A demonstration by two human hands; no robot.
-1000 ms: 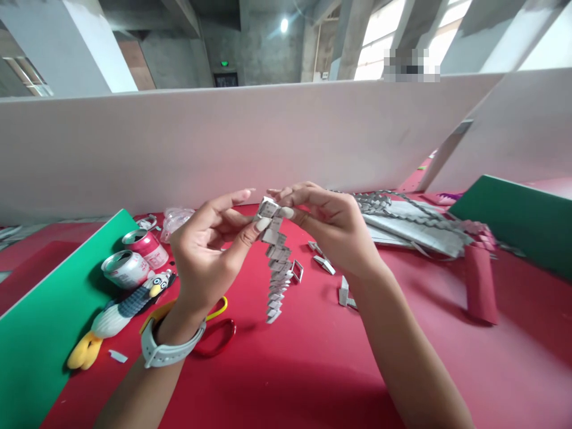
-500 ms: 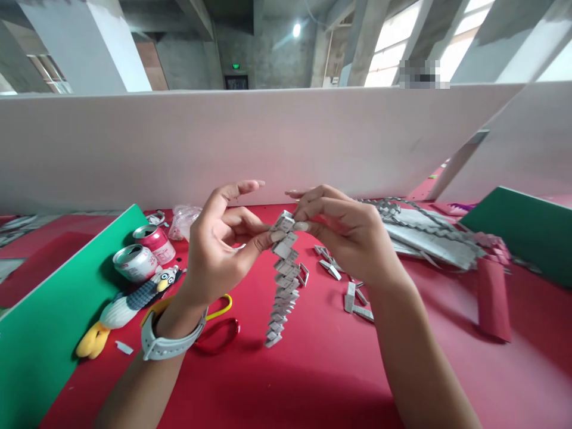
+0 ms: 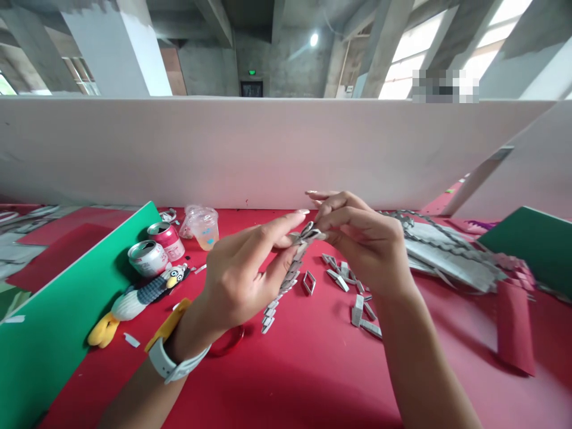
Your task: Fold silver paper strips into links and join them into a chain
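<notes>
A grey folded-paper chain (image 3: 289,280) hangs in a zigzag between my hands, its lower end close to the red table. Its top links lean to the right, and the uppermost folds are spread apart. With thumb and fingers my left hand (image 3: 245,265) grips the chain just below the top, the back of the hand facing me. My right hand (image 3: 361,238) pinches the top end from the right. Under them one loose diamond-shaped paper link (image 3: 308,283) lies on the table. Several more folded paper pieces (image 3: 337,279) are scattered beside my right wrist.
Two drink cans (image 3: 166,239), a plastic cup (image 3: 206,229) and a penguin-like doll (image 3: 138,301) stand or lie at left by a green board (image 3: 84,304). Yellow scissors (image 3: 167,328) are partly under my left wrist. Right: paper strips (image 3: 442,256) and a red roll (image 3: 515,328).
My left hand has rolled over, its back now toward me. The chain's top has tilted to the right. The view has shifted, so the table things appear farther right.
</notes>
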